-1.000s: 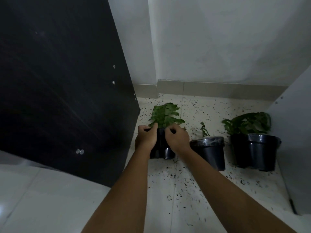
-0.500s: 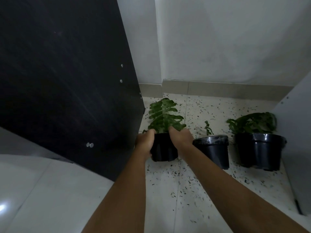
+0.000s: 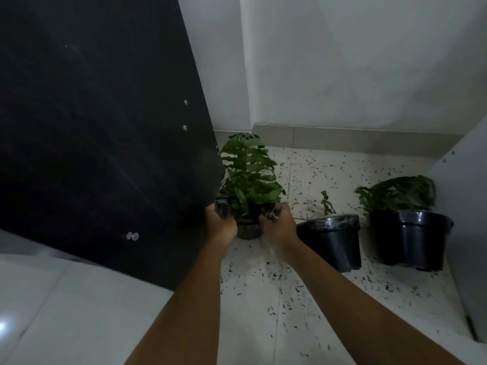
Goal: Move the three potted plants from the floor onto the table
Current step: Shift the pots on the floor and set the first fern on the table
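A small black pot with a leafy green plant is up off the speckled floor, gripped at its rim from both sides. My left hand holds the left rim and my right hand holds the right rim. Two more potted plants stand on the floor to the right: a black pot with a thin sprig and a larger black pot with broad leaves. The white table shows at the lower left.
A tall dark panel stands close on the left, right beside the lifted plant. White walls close the corner behind. A pale panel stands at the right edge. The speckled floor lies open in front of the pots.
Both hands have lifted the small potted plant off the floor; it now hangs higher, and the view has moved up with it. The other two pots have not moved.
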